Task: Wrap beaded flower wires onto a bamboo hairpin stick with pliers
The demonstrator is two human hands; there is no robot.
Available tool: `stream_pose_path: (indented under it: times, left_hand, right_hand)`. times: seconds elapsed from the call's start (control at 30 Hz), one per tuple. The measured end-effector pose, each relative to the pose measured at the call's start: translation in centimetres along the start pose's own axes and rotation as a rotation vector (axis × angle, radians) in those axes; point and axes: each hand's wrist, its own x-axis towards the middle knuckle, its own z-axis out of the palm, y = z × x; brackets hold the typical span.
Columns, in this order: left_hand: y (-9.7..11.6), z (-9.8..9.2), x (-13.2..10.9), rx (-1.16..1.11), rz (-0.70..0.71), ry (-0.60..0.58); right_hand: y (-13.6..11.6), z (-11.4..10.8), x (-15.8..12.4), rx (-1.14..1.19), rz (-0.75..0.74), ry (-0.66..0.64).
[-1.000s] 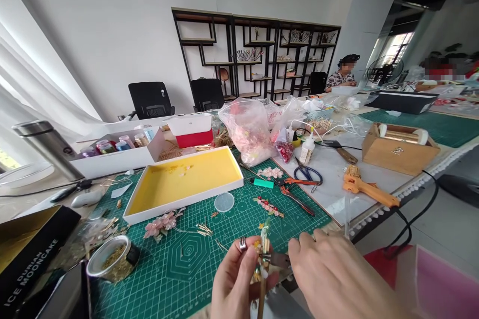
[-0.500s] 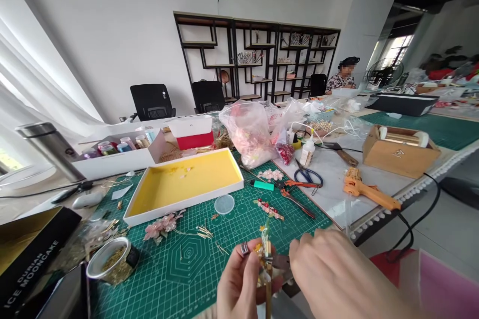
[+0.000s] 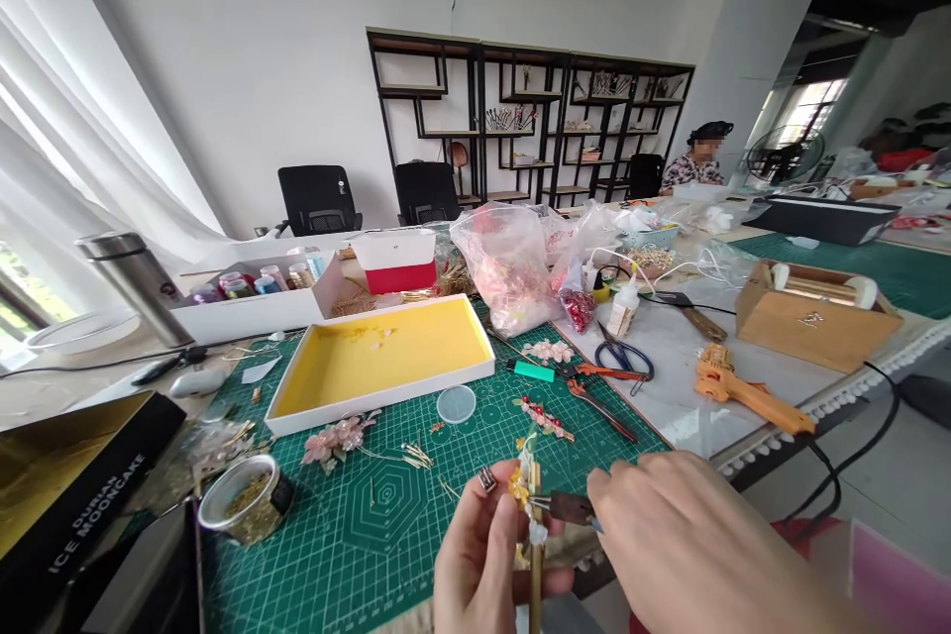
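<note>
My left hand (image 3: 479,550) is closed around a thin golden-brown stick (image 3: 535,586) held upright, with yellow flowers (image 3: 518,485) and pale beads or petals along its upper part. My right hand (image 3: 661,525) grips a pair of pliers (image 3: 569,507), whose narrow jaws point left and meet the decorated part of the stick. Whether the jaws pinch a wire there is too small to tell. Beyond the hands, a beaded flower piece with red beads (image 3: 545,416) lies on the green cutting mat (image 3: 334,535). Pink flowers (image 3: 338,441) rest farther left.
A yellow-lined tray (image 3: 386,386), a tub of gold bits (image 3: 249,500) and a clear disc (image 3: 456,403) surround the work. Orange-handled cutters (image 3: 605,411), scissors (image 3: 624,357), a teal lighter (image 3: 533,371) and an orange glue gun (image 3: 750,396) lie to the right. A person (image 3: 698,163) sits far back.
My right hand and the pliers have shifted slightly right, showing more of the jaws beside the stick. The whole view has moved a little, so the table things appear farther right.
</note>
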Motion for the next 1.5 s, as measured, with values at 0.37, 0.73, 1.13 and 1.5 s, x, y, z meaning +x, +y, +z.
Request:
stream_pose_path:
  times: [0.37, 0.73, 1.13, 1.5]
  left_hand:
    - [1.4, 0.4, -0.7, 0.044, 0.094, 0.008]
    - [1.3, -0.3, 0.1, 0.075, 0.067, -0.101]
    - [1.9, 0.3, 0.1, 0.172, 0.072, -0.102]
    - [1.5, 0.2, 0.3, 0.212, 0.073, -0.118]
  right_hand:
    - [2.3, 2.6, 1.5, 0.326, 0.182, -0.644]
    - [4.1, 5.1, 1.5, 0.827, 0.285, -1.007]
    - [4.2, 6.4, 1.4, 1.305, 0.496, -1.192]
    - [3.9, 7.5, 0.3, 1.196, 0.435, -1.098]
